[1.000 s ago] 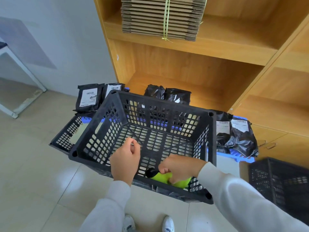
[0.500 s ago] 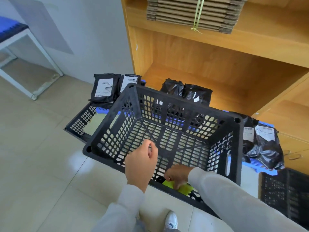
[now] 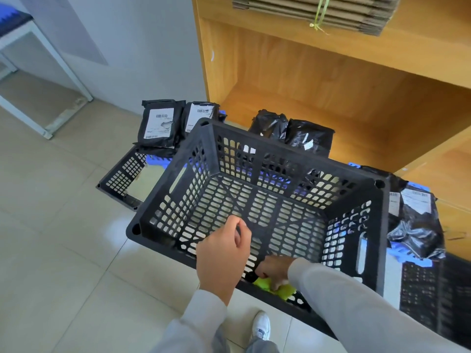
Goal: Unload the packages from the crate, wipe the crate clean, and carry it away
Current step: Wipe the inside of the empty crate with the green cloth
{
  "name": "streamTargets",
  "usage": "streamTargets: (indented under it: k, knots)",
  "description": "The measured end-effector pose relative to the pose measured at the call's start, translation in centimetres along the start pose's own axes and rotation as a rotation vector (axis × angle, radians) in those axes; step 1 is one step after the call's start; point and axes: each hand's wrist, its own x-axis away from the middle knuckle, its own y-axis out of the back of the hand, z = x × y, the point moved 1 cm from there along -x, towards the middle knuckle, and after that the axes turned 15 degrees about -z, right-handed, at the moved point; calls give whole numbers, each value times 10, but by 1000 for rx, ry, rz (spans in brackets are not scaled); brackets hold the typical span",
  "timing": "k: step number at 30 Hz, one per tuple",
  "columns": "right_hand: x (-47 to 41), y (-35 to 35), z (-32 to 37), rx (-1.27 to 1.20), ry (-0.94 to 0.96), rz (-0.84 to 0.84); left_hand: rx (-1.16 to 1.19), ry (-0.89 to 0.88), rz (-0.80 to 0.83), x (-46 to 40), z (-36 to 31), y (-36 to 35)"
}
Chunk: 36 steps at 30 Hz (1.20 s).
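Crate (image 3: 254, 200) is held tilted above the floor, near rim gripped by left hand (image 3: 223, 258) | yellow-green cloth (image 3: 276, 286) is pinched by right hand (image 3: 274, 272) against the inside of the near wall | black perforated plastic, empty inside | black packages (image 3: 158, 123) are lined up behind it
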Motion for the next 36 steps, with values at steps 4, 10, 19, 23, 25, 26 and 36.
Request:
streamTargets:
  k: [4, 10, 19, 23, 25, 26, 36]
  knots:
    - [9, 5, -6, -48, 29, 33, 34, 0, -9, -1, -2, 3]
    - [37, 15, -10, -146, -24, 16, 46, -5, 10, -1, -3, 5]
    - [112, 55, 12, -256, -32, -214, 57, -125, -2, 2, -2, 6]
    - [148, 73, 24, -255, -63, -281, 44, -197, -17, 5, -5, 8]
    - [163, 79, 26, -259, -47, -323, 22, -225, -3, 6, -7, 7]
    - [171, 80, 27, -266, -58, -338, 11, -241, 11, 6, -7, 7]
    - [219, 89, 18, -437, -152, -575, 301, -401, 341, 5, -56, 29]
